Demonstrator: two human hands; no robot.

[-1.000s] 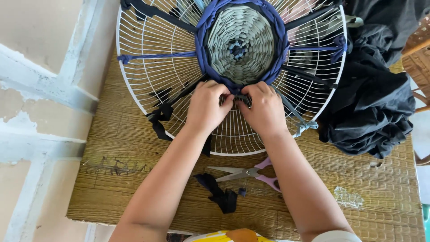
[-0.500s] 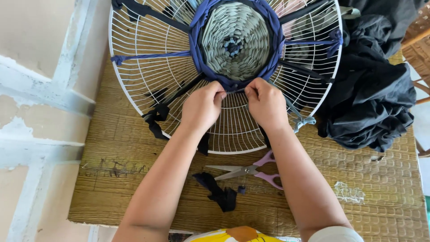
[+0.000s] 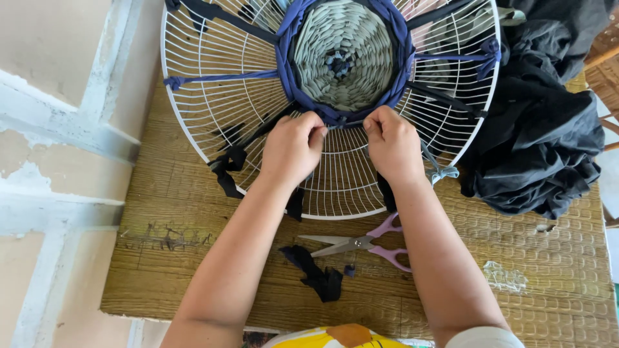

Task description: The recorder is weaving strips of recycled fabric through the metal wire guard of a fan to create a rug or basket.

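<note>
Strip (image 3: 345, 125) stretched between left hand (image 3: 291, 149) and right hand (image 3: 392, 143), both pinching ends over fan guard (image 3: 213, 109).

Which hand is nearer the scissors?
Right. The right hand sits on the fan guard almost straight above the scissors' pink handles; the left hand is further off to the left.

**Even daylight, sharp centre, bent edges**

Soft, bright daylight fills the scene with no hard glare. The forearms cast faint shadows on the woven surface (image 3: 193, 258) toward its near edge. The white wire guard (image 3: 213, 122) is crisp at the middle. The black cloth (image 3: 535, 154) by the right edge loses detail in its folds. Lines bow slightly at the frame's edges.
</note>
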